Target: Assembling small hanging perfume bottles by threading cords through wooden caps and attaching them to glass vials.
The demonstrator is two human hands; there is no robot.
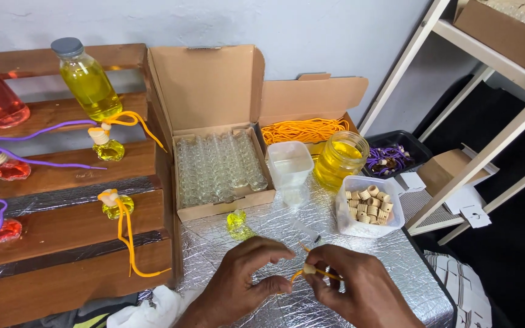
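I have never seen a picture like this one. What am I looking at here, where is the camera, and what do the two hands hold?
There is no machine here. A person works with bare hands, and the one camera sits on that person's head, looking down.

The left hand and right hand together hold a small wooden cap on an orange cord.

On the foil-covered table lie a cardboard box of small empty glass bottles, a tub of wooden caps, a jar of yellow liquid, a box of orange cords and one small yellow-filled bottle. On the wooden steps at the left stand finished small bottles with cords.
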